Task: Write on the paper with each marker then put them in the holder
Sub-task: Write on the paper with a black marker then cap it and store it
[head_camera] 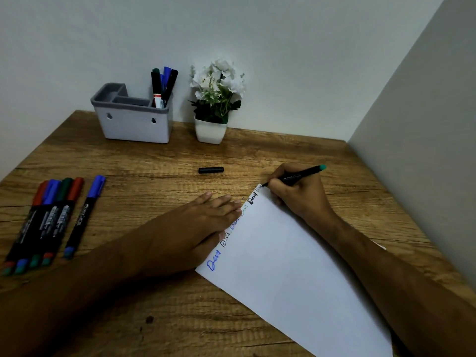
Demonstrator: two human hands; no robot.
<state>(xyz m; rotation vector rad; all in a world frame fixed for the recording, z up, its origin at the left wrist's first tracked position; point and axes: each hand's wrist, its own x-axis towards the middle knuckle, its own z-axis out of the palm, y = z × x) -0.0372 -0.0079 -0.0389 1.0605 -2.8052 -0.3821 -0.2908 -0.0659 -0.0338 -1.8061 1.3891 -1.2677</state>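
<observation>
The paper fills the lower right, its edge bearing a repeated word, seemingly "Deva". The left hand presses it flat, fingers straight. The right hand pinches a Faber-Castell marker, tip on the paper's top corner. Capped markers lie left; the holder, upper left, contains several.

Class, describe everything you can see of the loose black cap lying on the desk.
The black cap is a short, smooth cylinder, plastic by its look, lying on its side on the wooden desk. It sits apart from everything: in front of the flower pot, beyond the paper, left of the right hand holding the uncapped marker. Nothing touches it but the desk.
</observation>
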